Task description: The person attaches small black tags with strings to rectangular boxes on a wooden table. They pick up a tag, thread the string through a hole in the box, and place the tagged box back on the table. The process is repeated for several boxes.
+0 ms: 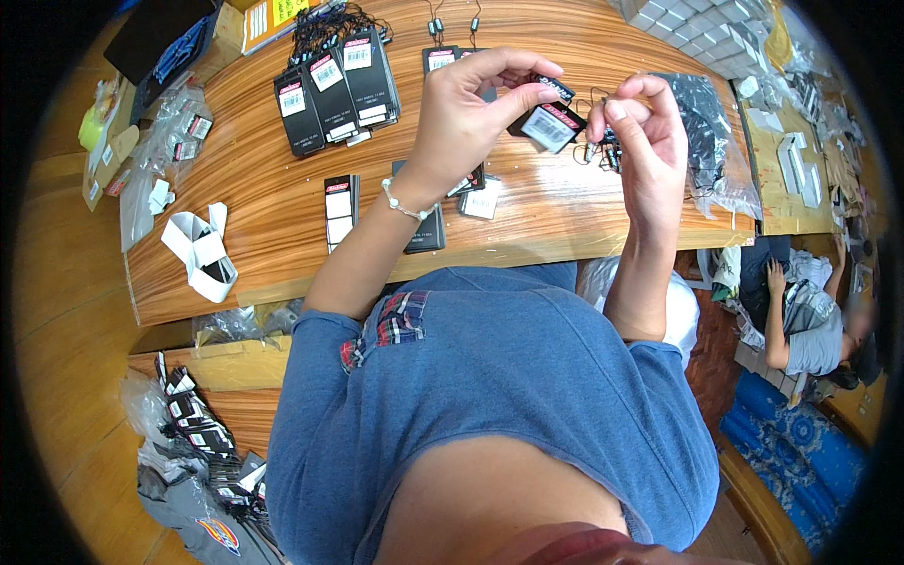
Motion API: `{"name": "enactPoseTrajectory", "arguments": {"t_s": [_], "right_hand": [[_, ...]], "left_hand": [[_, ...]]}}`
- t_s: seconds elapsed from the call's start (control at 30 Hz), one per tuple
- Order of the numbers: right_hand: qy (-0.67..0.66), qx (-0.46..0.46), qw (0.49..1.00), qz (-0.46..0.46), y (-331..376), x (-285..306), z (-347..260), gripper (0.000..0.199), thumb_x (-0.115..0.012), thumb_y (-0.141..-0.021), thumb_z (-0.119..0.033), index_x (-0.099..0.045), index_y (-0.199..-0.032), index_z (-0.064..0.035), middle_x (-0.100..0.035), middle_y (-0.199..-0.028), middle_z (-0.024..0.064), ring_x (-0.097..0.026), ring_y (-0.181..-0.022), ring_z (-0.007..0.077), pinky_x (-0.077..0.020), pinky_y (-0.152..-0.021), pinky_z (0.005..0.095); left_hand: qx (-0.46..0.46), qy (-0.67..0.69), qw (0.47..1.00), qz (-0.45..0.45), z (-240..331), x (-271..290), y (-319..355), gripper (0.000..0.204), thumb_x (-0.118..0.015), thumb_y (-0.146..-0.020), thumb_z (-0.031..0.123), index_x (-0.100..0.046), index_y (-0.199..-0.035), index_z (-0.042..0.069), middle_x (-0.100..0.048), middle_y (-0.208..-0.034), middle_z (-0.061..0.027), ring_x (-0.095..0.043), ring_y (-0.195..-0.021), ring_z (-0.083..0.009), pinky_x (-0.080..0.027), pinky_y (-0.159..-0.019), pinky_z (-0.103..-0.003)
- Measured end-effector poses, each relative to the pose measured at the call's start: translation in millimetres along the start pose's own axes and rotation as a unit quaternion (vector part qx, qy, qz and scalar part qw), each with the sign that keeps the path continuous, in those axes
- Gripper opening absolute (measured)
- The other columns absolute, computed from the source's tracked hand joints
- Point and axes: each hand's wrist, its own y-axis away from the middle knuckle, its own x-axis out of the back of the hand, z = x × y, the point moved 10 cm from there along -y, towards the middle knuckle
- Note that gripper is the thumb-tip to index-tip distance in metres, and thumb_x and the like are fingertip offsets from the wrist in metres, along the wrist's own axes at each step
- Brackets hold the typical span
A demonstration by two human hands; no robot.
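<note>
My left hand (471, 108) pinches a small stack of black hang tags (549, 121) with white labels, held above the wooden table (273, 217). My right hand (645, 132) is close beside it, fingers closed on a thin black string with small fasteners (603, 151) that dangles by the tags. A bead bracelet circles my left wrist. Below my hands, more black tags (428, 231) lie flat on the table.
A fanned row of black tags (334, 85) with strings lies at the back left. A clear plastic bag (711, 151) of black items sits at the right. White paper strips (198, 247) lie near the left edge. Another person (810, 320) sits low at right.
</note>
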Motion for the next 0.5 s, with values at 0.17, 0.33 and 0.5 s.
{"name": "enactPoseTrajectory", "arguments": {"t_s": [0.17,0.33,0.5], "right_hand": [[0.010,-0.005,0.999,-0.038,-1.0,-6.2,0.3,0.013,-0.051,-0.087,-0.003,-0.041,-0.096,-0.0031,-0.056,-0.070,0.0062,-0.054,-0.067,0.0108,-0.0427,-0.066,0.0223],[0.025,-0.010,0.998,-0.051,0.8,-10.8,2.4,0.012,-0.050,-0.087,-0.002,-0.041,-0.094,-0.0030,-0.054,-0.069,0.0041,-0.051,-0.066,0.0088,-0.0414,-0.062,0.0204],[0.025,-0.022,0.998,-0.058,0.8,-13.9,4.8,0.013,-0.050,-0.087,-0.001,-0.040,-0.095,-0.0031,-0.052,-0.067,0.0027,-0.048,-0.064,0.0077,-0.0395,-0.061,0.0199]], "left_hand": [[-0.009,-0.004,0.998,-0.062,0.9,-5.3,-3.2,0.021,-0.063,-0.078,-0.003,-0.062,-0.098,-0.001,-0.064,-0.089,-0.0067,-0.061,-0.080,-0.0113,-0.051,-0.072,-0.023],[0.030,-0.027,0.996,-0.079,-3.5,-10.2,-3.3,0.021,-0.063,-0.078,-0.001,-0.061,-0.100,-0.001,-0.064,-0.088,-0.0062,-0.060,-0.080,-0.0106,-0.050,-0.071,-0.022],[0.074,-0.012,0.993,-0.091,-11.8,-12.6,-0.9,0.021,-0.063,-0.078,-0.001,-0.062,-0.099,-0.001,-0.064,-0.088,-0.0063,-0.060,-0.080,-0.0103,-0.050,-0.072,-0.022]]}}
